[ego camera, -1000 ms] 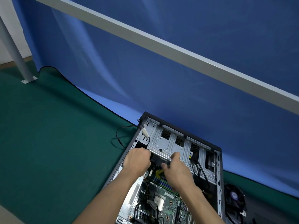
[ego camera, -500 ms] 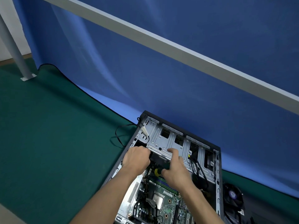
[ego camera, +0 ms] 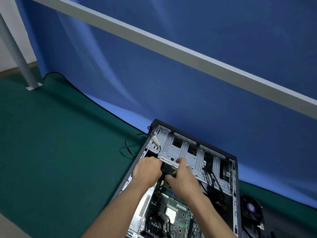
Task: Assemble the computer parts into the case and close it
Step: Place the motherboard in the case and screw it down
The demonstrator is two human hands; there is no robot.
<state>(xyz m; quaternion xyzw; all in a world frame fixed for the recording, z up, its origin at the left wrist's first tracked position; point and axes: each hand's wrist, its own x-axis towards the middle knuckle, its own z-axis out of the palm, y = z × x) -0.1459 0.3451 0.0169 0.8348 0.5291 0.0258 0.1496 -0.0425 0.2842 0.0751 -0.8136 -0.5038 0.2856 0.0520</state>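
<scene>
Computer case [ego camera: 193, 169]: lay open on green desk [ego camera: 51, 152], motherboard [ego camera: 173, 215] fitted, side panel off. Both hands, left hand [ego camera: 148, 170] and right hand [ego camera: 181, 180], worked beneath drive cage [ego camera: 192, 155]; grips hidden. Cooler fan [ego camera: 252, 209] remained outside.

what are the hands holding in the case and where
Right hand grips a yellow-and-black tool, apparently a screwdriver, by its handle. Left hand is curled under the drive cage; what it holds cannot be told.
</scene>
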